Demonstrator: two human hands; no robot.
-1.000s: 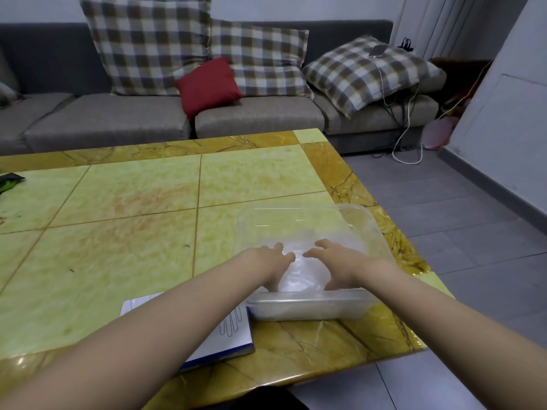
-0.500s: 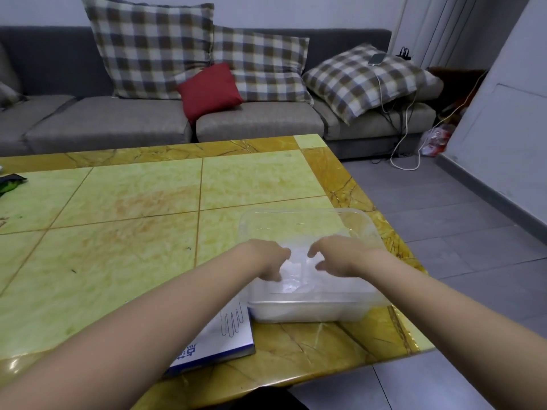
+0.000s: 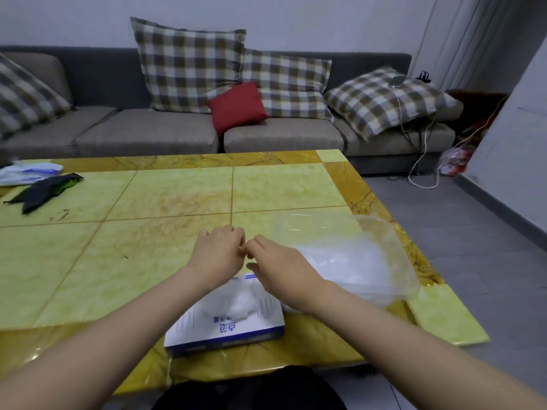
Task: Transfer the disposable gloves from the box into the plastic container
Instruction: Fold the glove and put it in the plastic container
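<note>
The white and blue glove box [image 3: 228,324] lies flat near the table's front edge, and a crumpled clear glove [image 3: 241,303] sticks out of its top opening. To its right stands the clear plastic container [image 3: 393,247] with a pile of clear gloves [image 3: 343,261] inside. My left hand [image 3: 217,255] and my right hand [image 3: 278,270] hover over the far end of the box, left of the container. Their curled fingertips meet at a small pale glint. Whether a thin glove is pinched there is unclear.
The yellow tiled table [image 3: 177,202] carries a dark cloth [image 3: 44,187] and a white plastic bag [image 3: 26,171] at its far left. Behind it stands a grey sofa [image 3: 148,134] with checked and red cushions. Cables [image 3: 423,161] trail on the floor at the right.
Both hands have come out of the container and moved left to a spot above the box. The view has swung left, so more of the box and the table's left side shows.
</note>
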